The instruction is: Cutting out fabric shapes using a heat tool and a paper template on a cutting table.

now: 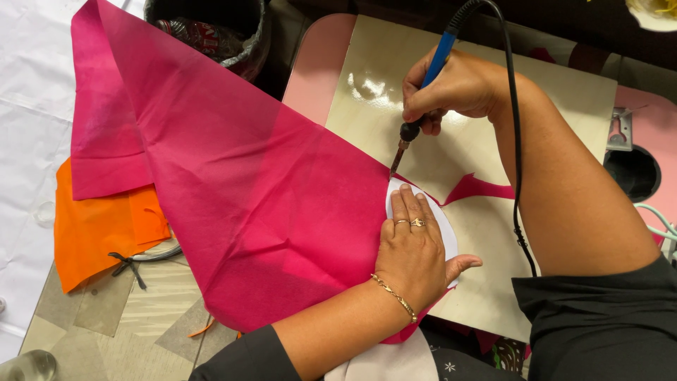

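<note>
Fabric lies under left hand, beside right hand.

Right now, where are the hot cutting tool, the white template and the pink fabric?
Hot cutting tool (438,58), head view, on its blue handle.
White template (446,229), head view, on the edge right of the fingers.
Pink fabric (268,197), head view, mid-sheet.

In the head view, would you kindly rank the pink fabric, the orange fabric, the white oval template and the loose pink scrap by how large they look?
1. Pink fabric, largest by far.
2. Orange fabric, though the pink sheet covers part of it.
3. White oval template, largely hidden under the left hand.
4. Pink scrap, close to the template's visible part, so this order is unsure.
</note>
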